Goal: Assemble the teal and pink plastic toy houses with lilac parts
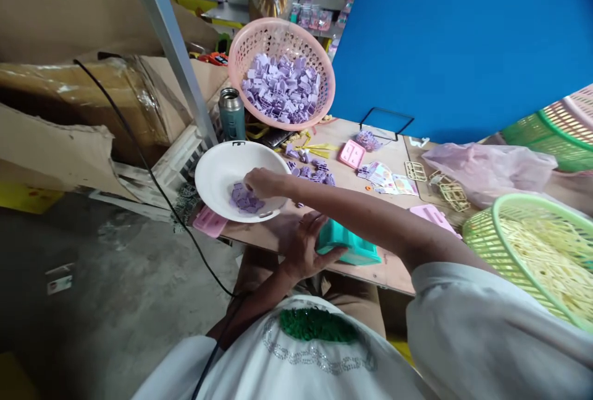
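Observation:
My right hand (263, 183) reaches across my body into a white bowl (215, 168). Its fingers are curled together over flat purple plastic pieces (245, 199) at the bottom; whatever they pinch is hidden. Down at the table's near edge, my left hand (306, 244) grips the left end of a teal plastic box (352, 244), thumb along the near side and fingers over the far side. My right forearm passes above that box and covers part of it. Small purple parts (315, 173) lie loose on the table just right of the bowl.
Behind the bowl stand a thermos (231, 115) and a pink basket (235, 48) of purple parts. A pink tray (352, 154), printed cards (391, 181) and a plastic bag (491, 168) lie rightward. A green basket (498, 215) holds pale yellow pieces. A metal post (171, 42) rises at left.

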A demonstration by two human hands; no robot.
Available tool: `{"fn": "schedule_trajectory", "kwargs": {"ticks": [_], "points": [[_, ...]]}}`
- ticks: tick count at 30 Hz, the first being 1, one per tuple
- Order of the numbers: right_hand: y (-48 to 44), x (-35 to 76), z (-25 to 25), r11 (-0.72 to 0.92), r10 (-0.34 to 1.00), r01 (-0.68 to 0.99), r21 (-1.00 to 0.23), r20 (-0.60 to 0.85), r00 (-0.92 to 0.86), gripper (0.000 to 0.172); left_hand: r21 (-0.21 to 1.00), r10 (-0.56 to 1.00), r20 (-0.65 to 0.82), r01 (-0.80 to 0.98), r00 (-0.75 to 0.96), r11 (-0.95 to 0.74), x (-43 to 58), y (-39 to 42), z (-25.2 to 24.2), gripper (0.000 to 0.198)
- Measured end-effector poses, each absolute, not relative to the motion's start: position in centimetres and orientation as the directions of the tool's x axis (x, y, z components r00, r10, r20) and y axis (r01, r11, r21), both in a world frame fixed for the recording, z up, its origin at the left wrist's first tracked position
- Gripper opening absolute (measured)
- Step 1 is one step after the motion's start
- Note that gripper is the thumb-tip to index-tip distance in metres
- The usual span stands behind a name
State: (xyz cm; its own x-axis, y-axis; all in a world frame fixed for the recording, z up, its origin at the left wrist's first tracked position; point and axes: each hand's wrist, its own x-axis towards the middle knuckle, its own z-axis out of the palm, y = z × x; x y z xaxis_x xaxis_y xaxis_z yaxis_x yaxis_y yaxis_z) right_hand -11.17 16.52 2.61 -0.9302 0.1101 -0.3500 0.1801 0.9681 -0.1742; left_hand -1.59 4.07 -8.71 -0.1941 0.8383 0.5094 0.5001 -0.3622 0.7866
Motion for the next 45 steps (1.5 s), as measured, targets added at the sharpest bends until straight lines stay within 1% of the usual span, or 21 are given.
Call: {"fn": "schedule_trajectory", "kwargs": {"ticks": [2,4,6,7,8,10,12,14,16,18,21,23,25,27,28,29,31,33,36,41,45], "points": [[17.4,-9.3,3.8,0.932,0.151,0.224,-0.284,-0.256,-0.955,0.023,0.790,0.811,0.546,0.452,-0.209,-0.415,-1.7,4.0,-8.3,0.060],[18.5,-5.9,5.4,0.862,0.174,0.181,-0.474,-0.059,-0.983,0.015,0.815,0.783,0.555,0.372,-0.281,-0.445,-1.9,3.6,-7.5,0.047],[19.1,-1.2,7.0,0.749,0.189,0.042,-0.662,0.152,-0.970,0.010,0.881,0.781,0.474,0.211,-0.407,-0.424,-2.1,3.0,-6.0,0.037],[19.1,1.3,7.7,0.688,0.207,-0.026,-0.725,0.230,-0.951,0.014,0.912,0.799,0.393,0.084,-0.456,-0.401,-2.2,2.8,-5.1,0.036],[18.8,3.8,8.3,0.639,0.233,-0.075,-0.766,0.286,-0.930,0.020,0.926,0.830,0.301,-0.063,-0.470,-0.372,-2.3,2.6,-4.1,0.038],[17.4,8.1,8.6,0.581,0.314,-0.106,-0.807,0.342,-0.886,0.029,0.891,0.899,0.160,-0.333,-0.408,-0.309,-2.4,2.5,-2.4,0.044],[15.6,11.1,7.8,0.532,0.453,-0.073,-0.844,0.355,-0.818,0.034,0.846,0.932,0.106,-0.461,-0.346,-0.268,-2.1,2.8,-1.1,0.045],[13.9,12.7,6.5,0.458,0.585,-0.039,-0.888,0.334,-0.739,0.038,0.855,0.927,0.095,-0.448,-0.362,-0.263,-1.5,3.3,-0.5,0.041],[12.7,13.7,5.6,0.411,0.664,-0.001,-0.912,0.300,-0.685,0.041,0.898,0.912,0.098,-0.361,-0.398,-0.254,-0.8,3.8,-0.3,0.037],[12.2,14.5,5.5,0.472,0.665,0.064,-0.880,0.307,-0.680,0.041,0.943,0.910,0.139,-0.229,-0.389,-0.242,-0.5,4.0,-0.2,0.034],[12.3,15.7,6.7,0.643,0.593,0.178,-0.745,0.338,-0.731,0.032,0.952,0.916,0.307,0.064,-0.257,-0.301,-1.1,4.3,0.4,0.026],[12.9,16.4,7.2,0.643,0.583,0.242,-0.727,0.259,-0.770,0.028,0.898,0.904,0.406,0.239,-0.133,-0.368,-2.0,4.6,0.3,0.022],[13.9,16.6,7.0,0.489,0.611,0.306,-0.817,0.071,-0.788,0.029,0.850,0.899,0.435,0.350,-0.049,-0.393,-2.9,5.1,-0.7,0.028],[15.1,16.5,6.0,0.246,0.619,0.370,-0.896,-0.149,-0.771,0.034,0.836,0.918,0.397,0.414,-0.007,-0.359,-3.3,5.5,-2.6,0.059],[15.6,16.4,5.4,0.134,0.612,0.400,-0.907,-0.241,-0.753,0.036,0.838,0.930,0.368,0.435,-0.004,-0.329,-3.2,5.6,-3.7,0.075],[16.1,16.2,4.8,0.048,0.604,0.428,-0.903,-0.315,-0.732,0.036,0.842,0.939,0.343,0.449,-0.017,-0.299,-2.9,5.7,-4.9,0.085],[16.8,15.8,3.9,-0.055,0.591,0.482,-0.874,-0.418,-0.690,0.032,0.846,0.942,0.329,0.466,-0.074,-0.258,-1.9,5.6,-6.7,0.089],[17.1,15.4,3.7,-0.091,0.588,0.541,-0.836,-0.484,-0.648,0.029,0.844,0.921,0.364,0.469,-0.142,-0.261,-0.6,5.5,-7.8,0.087],[17.0,14.9,4.1,-0.074,0.609,0.632,-0.771,-0.537,-0.584,0.028,0.841,0.892,0.412,0.454,-0.186,-0.294,0.7,5.4,-8.1,0.083],[16.8,14.2,5.0,0.019,0.624,0.742,-0.670,-0.572,-0.532,0.028,0.828,0.874,0.441,0.467,-0.202,-0.310,1.1,5.6,-8.1,0.082],[17.0,13.8,5.2,0.048,0.608,0.766,-0.641,-0.590,-0.531,0.026,0.832,0.868,0.448,0.455,-0.214,-0.317,1.1,5.7,-8.3,0.083]]}}
